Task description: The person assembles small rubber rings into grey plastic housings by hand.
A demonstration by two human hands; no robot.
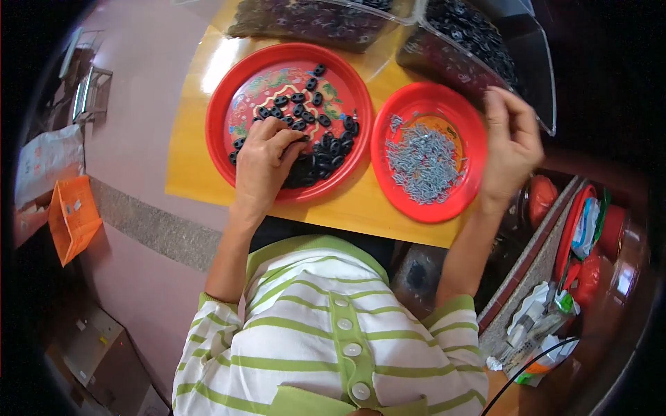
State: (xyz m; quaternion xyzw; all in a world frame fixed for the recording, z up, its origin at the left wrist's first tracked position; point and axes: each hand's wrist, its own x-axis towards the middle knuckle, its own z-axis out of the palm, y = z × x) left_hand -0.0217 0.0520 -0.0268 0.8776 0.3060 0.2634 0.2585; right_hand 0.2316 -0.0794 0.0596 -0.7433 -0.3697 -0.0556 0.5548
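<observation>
Now, in the head view, the loose black oval pieces point(322, 158) lie in a large red tray point(291, 50) on the left part of the yellow counter point(191, 156). Most are heaped against the tray's near right rim, just to the right of the left hand point(265, 156); others are scattered across the middle and up toward the far rim, beyond the fingers. The small grey screw-like pieces point(427, 166) lie in a smaller red plate point(380, 149) by the counter's near right corner, to the left of the right hand point(512, 142).

The left hand reaches over the tray's near left rim, its thumb and forefinger drawn nearly together and its other fingers bent. A black piece shows at the tips, but whether it is gripped or merely touched cannot be told. The right hand is raised beside the plate's right rim, the wrist overlapping that rim in view; its fingers are curled and the thumb is bent in toward them. It is slightly blurred, and whether anything is pinched there cannot be told.

Along the counter's far edge stand a clear left bin point(305, 28) and a clear right bin point(535, 66), both with dark pieces inside.
</observation>
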